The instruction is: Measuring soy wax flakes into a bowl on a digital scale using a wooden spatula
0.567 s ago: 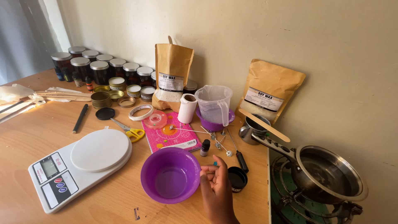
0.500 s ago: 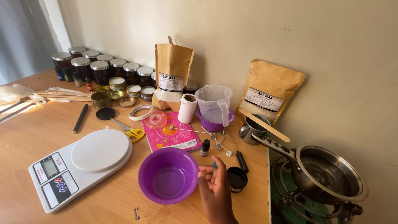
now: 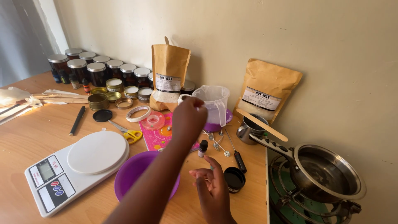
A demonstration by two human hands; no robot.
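The left hand (image 3: pixel 188 118) has reached over to the clear plastic measuring jug (image 3: pixel 213 103) (translucent, purple-based), fingers bunched, grip unclear.

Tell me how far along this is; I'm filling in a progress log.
Done: scale, purple bowl, brown bags and pot are set out. In hand: left hand reaches the measuring jug; right hand hovers beside a black lid. Left: bowl looks empty, scale bare.
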